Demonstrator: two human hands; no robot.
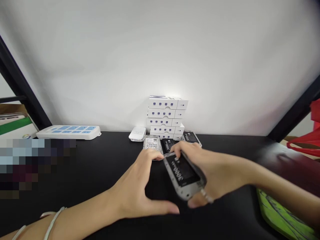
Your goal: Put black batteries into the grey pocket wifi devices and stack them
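My right hand (pixel 207 166) grips a grey device (pixel 183 176) with a black battery marked 3000mAh in its face; the device is tilted above the black table (pixel 100 173). To its left, my left hand (pixel 140 186) is open, thumb and fingers spread apart, with nothing between them. Behind the hands lie an open device casing with a printed label (pixel 152 144), a black battery (pixel 167 145), and another device with a battery (pixel 191 137). My fingers partly cover the casing and the battery.
A stack of several white boxes (pixel 162 113) stands against the wall, with thin white covers (pixel 137 134) to its left. A white and blue power strip (pixel 70 131) lies further left. At the right are a green patterned item (pixel 282 216) and a red bag (pixel 306 136).
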